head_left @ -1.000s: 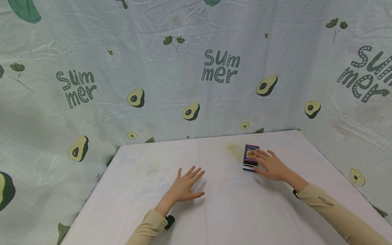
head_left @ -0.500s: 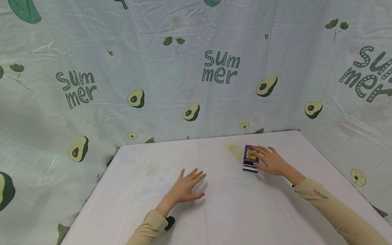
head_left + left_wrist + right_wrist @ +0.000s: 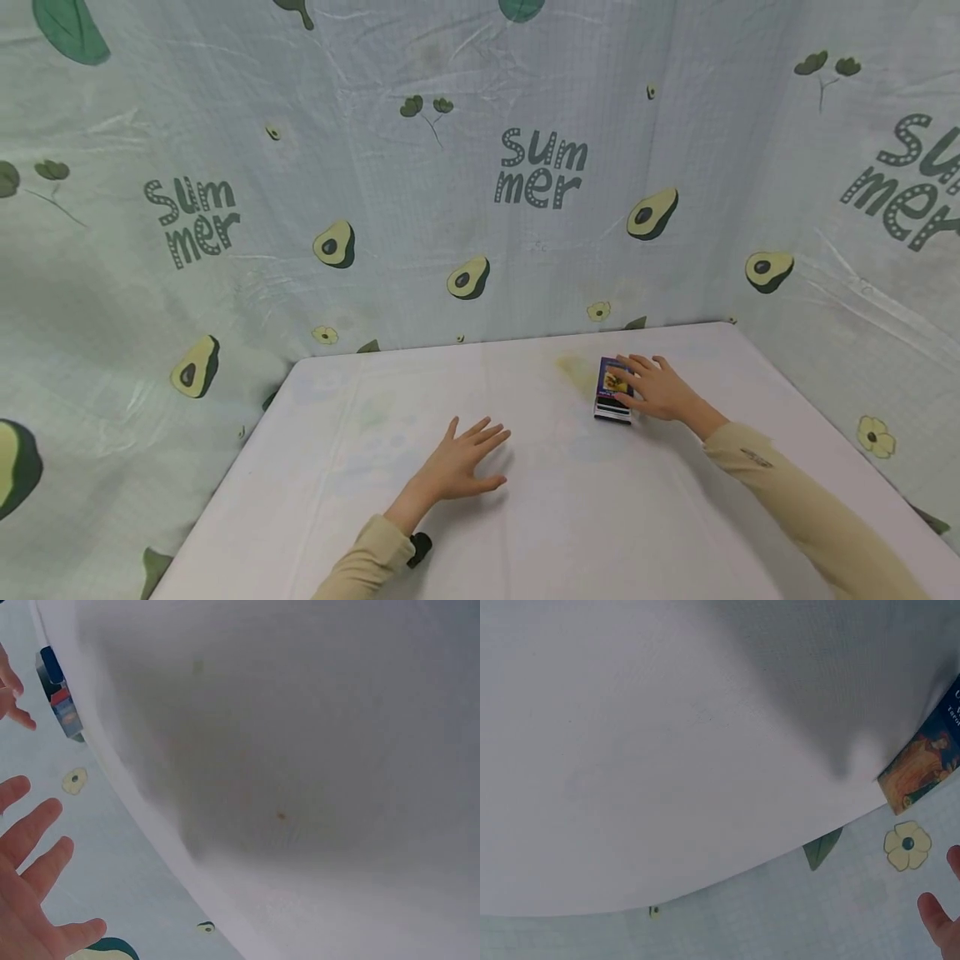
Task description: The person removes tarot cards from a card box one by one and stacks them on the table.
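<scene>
A tarot card box (image 3: 607, 387) with a picture on its dark blue front lies at the back right of the white table. My right hand (image 3: 660, 393) is over its right side, fingers spread, partly covering the picture. In the right wrist view, the visible fingertips (image 3: 934, 907) appear apart from the tarot box (image 3: 922, 769), whose side carries the word Tarot. My left hand (image 3: 459, 468) is held above the middle of the table with its fingers spread, holding nothing. The left wrist view catches part of the left hand (image 3: 30, 900) and the box (image 3: 66, 709) beyond.
The white table (image 3: 555, 517) shows faint stains, with a yellowish patch (image 3: 576, 367) left of the box. Cloth walls (image 3: 405, 192) printed with avocados and lettering stand behind and at both sides. A dark wrist camera (image 3: 420, 548) sits on the left wrist.
My right hand has shifted slightly left and back over the box. The left hand has drifted a little to the right. The box stays in place; the head view tilts slightly.
</scene>
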`<move>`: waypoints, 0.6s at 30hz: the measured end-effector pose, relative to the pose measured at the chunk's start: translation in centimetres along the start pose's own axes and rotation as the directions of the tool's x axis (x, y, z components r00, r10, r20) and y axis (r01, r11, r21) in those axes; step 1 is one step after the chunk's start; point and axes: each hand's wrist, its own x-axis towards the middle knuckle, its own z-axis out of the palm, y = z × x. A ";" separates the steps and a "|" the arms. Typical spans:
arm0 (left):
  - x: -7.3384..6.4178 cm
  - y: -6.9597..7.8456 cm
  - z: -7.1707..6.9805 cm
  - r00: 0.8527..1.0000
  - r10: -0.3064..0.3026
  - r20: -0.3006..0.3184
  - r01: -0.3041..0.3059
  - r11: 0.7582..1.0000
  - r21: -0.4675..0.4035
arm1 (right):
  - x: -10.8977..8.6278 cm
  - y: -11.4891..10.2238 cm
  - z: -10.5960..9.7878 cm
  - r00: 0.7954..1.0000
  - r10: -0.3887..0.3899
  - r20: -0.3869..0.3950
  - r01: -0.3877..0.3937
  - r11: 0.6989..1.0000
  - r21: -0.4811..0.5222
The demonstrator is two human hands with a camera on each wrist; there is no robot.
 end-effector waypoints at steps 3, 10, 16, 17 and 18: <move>0.1 0.2 0.0 1.000 0.011 -0.015 -0.011 1.000 0.002 | 0.4 0.1 0.3 0.999 0.021 0.024 -0.022 0.999 0.027; 0.5 0.6 0.0 1.000 0.019 -0.011 -0.019 1.000 -0.012 | 1.3 0.2 1.1 0.998 0.016 0.068 -0.018 0.999 0.027; 0.5 0.7 0.1 1.000 0.030 0.004 -0.030 1.000 -0.011 | 1.6 0.7 1.6 0.996 -0.009 0.086 0.008 1.000 0.006; 0.5 0.7 0.1 0.999 0.032 0.005 -0.032 0.999 -0.010 | 1.7 0.8 1.6 0.997 -0.010 0.082 0.010 1.000 0.003; 0.5 0.8 0.1 0.999 0.031 0.009 -0.031 0.999 -0.007 | 1.7 0.9 1.6 0.997 -0.009 0.082 0.009 1.000 0.004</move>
